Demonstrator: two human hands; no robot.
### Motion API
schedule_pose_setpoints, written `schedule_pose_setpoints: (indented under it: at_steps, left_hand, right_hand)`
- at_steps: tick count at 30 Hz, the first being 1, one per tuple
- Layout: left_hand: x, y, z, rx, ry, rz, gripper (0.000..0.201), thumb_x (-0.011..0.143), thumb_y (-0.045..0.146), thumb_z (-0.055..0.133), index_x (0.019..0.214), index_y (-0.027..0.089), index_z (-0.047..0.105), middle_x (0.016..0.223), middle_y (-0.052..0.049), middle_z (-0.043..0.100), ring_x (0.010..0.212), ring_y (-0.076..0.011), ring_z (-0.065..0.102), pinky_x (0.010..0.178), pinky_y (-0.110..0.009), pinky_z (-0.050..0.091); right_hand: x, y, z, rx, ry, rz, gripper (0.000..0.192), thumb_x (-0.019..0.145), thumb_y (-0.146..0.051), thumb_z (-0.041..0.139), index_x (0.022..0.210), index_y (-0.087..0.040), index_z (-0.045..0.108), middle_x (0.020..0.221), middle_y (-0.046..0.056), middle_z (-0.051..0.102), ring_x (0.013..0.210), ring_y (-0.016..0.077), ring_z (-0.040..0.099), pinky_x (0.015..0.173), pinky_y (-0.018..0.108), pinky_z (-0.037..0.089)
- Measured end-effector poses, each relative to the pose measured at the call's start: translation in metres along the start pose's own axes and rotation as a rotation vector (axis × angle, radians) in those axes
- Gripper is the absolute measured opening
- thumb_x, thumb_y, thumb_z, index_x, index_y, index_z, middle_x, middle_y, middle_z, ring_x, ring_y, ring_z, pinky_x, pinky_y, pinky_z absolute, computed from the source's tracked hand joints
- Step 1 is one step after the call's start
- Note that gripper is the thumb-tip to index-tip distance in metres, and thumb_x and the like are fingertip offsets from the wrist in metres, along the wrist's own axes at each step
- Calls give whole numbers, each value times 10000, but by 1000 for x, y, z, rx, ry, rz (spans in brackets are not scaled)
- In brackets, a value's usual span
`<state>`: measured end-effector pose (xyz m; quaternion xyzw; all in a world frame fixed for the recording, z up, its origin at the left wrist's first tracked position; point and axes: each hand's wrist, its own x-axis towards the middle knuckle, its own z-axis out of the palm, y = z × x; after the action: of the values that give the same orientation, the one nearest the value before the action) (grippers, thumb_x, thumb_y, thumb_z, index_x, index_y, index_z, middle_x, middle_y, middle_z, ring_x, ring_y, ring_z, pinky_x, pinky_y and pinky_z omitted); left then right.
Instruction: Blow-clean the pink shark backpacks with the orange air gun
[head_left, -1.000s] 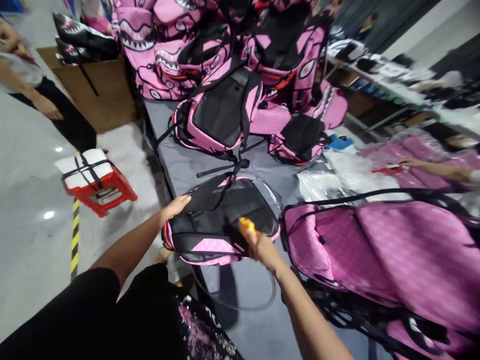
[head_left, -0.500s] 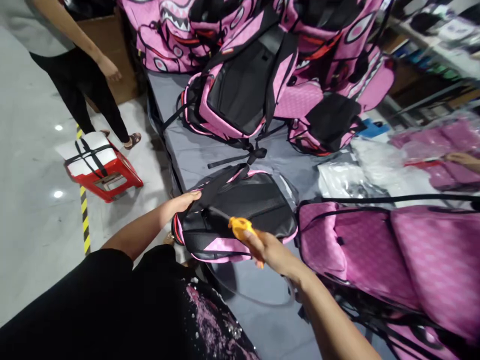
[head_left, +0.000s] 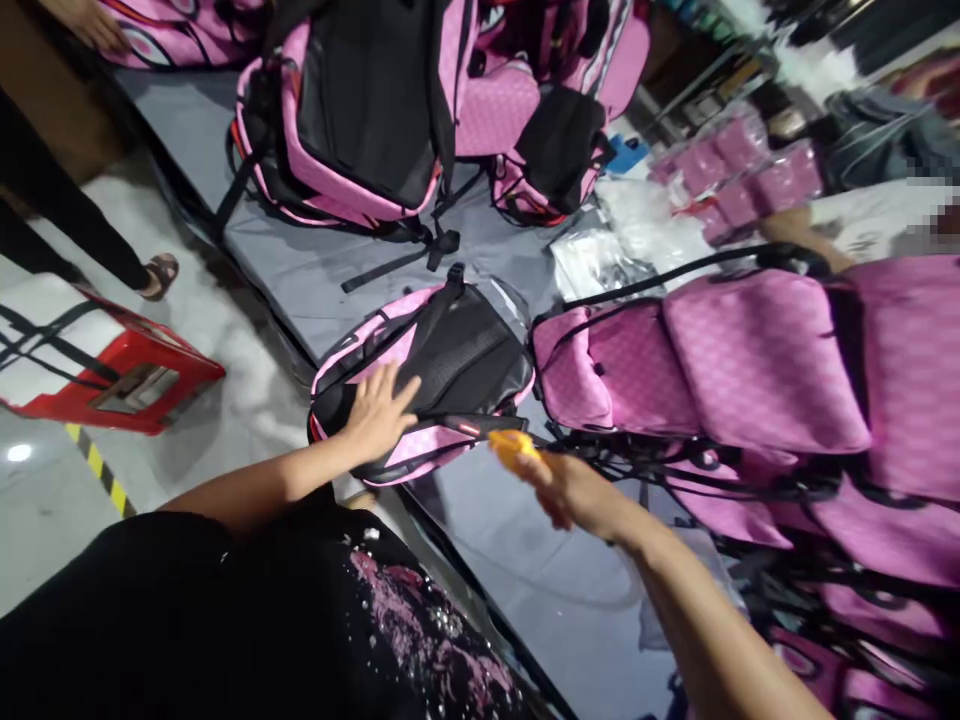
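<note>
A pink and black backpack point(head_left: 469, 345) lies on the grey-covered table with its black back panel and straps facing up. My left hand point(head_left: 379, 410) rests on its near left part, fingers spread. In my right hand point(head_left: 566, 490) is an orange air blow gun point(head_left: 512, 448), with the fingers wrapped round its handle. It is just off the backpack's near right edge, by a shoulder strap point(head_left: 472, 425). A blurred, pale hose curves over the table below the right hand.
More pink backpacks point(head_left: 765, 360) are piled on the right, and a large black and pink one point(head_left: 367, 120) lies beyond. Clear plastic bags point(head_left: 607, 250) sit behind. On the floor at left stands a red stool point(head_left: 165, 385), near another person's leg point(head_left: 75, 210).
My left hand has moved from the backpack's left edge onto its panel, fingers spreading. The blow gun has shifted right, away from the panel. The straps lie differently, and the view has turned right.
</note>
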<state>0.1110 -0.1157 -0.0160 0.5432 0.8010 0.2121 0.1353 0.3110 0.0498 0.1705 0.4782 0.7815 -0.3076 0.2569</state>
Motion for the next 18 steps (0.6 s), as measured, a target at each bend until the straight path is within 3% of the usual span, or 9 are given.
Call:
schedule_pose_setpoints:
  at_steps: [2,4,6,8,11,12,15,16,18]
  left_hand:
    - [-26,17,13,3,-110,148,815,839,383,683,1544,288,284,1637,-148,136,1453,-372,222,1110,-525,293]
    - [-41,27,28,12,-214,142,778,832,300,688,1524,273,336,1596,-162,267,1380,-367,359,1070,-515,349]
    - [-41,29,37,-73,-205,43,595,889,231,594,1465,249,446,1493,-158,446,1290,-338,470,1052,-495,377]
    - [-26,25,36,-356,-169,-103,416,948,254,491,1356,209,560,1315,-149,608,1137,-289,588,991,-441,445]
    - [2,24,25,-910,-265,-335,406,995,418,384,1181,153,628,1028,-147,713,805,-222,668,749,-356,536]
    - [8,28,23,-994,-299,-398,449,1001,458,346,1159,145,626,964,-149,718,736,-214,662,687,-345,536]
    - [9,57,27,-925,-275,-474,434,1007,428,338,1257,173,585,1043,-164,699,838,-241,663,740,-378,536]
    - [4,70,34,-813,-226,-440,402,1000,378,378,1319,211,557,1163,-162,664,952,-259,646,822,-406,521]
    - [-9,96,51,-495,-128,-290,461,960,288,473,1420,323,481,1431,-129,495,1181,-304,538,978,-474,436]
  right_hand:
    - [-9,15,6,-29,54,51,560,944,-610,330,915,-132,620,519,29,584,435,155,549,487,258,395]
    - [-20,30,12,-60,167,114,543,949,-600,312,872,-146,600,510,30,577,443,158,550,509,264,396]
    - [-35,49,22,18,70,70,571,934,-651,291,818,-166,570,508,29,574,454,159,551,517,267,400]
    - [-52,70,36,139,-30,9,600,911,-702,268,771,-185,538,521,30,580,465,157,554,525,269,412]
    - [-73,96,62,199,100,78,610,900,-718,233,673,-209,482,504,37,569,463,153,550,553,279,431]
    - [-78,102,70,231,58,43,617,901,-723,226,657,-213,474,500,36,568,467,153,552,566,281,439]
    - [-84,111,80,322,-117,-154,637,896,-751,244,663,-212,490,500,30,570,484,153,553,580,278,445]
    - [-83,113,78,315,-45,-151,629,904,-741,250,685,-209,506,508,30,578,490,155,556,575,276,439]
    - [-76,115,69,236,243,-38,600,942,-678,245,766,-197,556,542,38,608,516,165,579,578,276,424]
